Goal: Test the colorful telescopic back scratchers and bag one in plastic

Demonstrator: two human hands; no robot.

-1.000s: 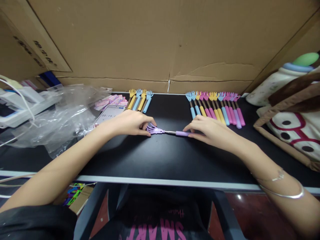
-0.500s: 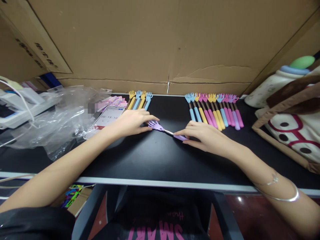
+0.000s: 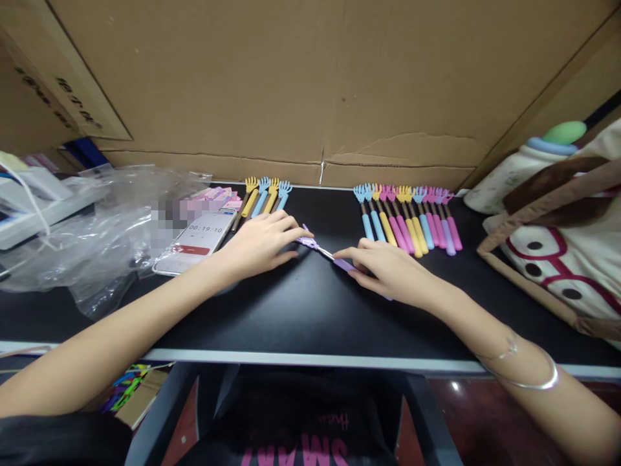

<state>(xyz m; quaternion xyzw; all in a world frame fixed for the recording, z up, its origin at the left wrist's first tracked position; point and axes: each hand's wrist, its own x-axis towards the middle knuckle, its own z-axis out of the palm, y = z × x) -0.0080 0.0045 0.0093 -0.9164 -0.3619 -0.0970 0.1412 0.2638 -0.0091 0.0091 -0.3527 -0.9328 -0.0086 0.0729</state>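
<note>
Black counter [image 3: 291,317], lilac back scratcher [image 3: 344,265] slanting between both hands at its middle.
Right hand's [image 3: 395,272] grip is closed on the plain lilac handle; left hand's [image 3: 264,244] grip is open, fingers over the clawed head [image 3: 308,243], partly hiding it; thin, shiny silver rod [image 3: 326,254] between.

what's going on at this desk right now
A person's right hand grips the handle of a purple claw-headed back scratcher with a metal shaft above a black table, while the left hand is at its head. Beyond are a shorter row of yellow and blue scratchers and a longer multicoloured row. A phone showing 00:19:10 lies on the left.
</note>
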